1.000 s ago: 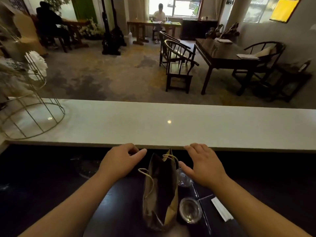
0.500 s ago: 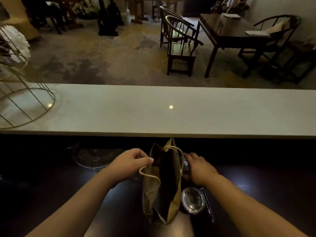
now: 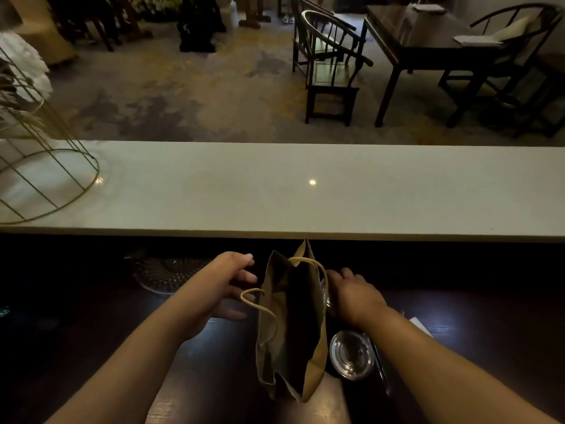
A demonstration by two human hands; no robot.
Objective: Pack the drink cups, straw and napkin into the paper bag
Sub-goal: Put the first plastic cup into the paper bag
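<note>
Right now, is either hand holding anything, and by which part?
The right hand wraps the far drink cup round its side, behind the paper bag. The left hand is open, holding nothing.

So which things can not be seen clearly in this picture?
- Head view: the far cup is mostly hidden behind the bag and the right hand; whether the hand has a grip on it cannot be told.
- Inside of the bag: too dark to see any contents.
- Straw: thin and dim beside the near cup.
- Napkin: the right forearm covers most of it.
- Left hand: contact with the bag is unclear.
</note>
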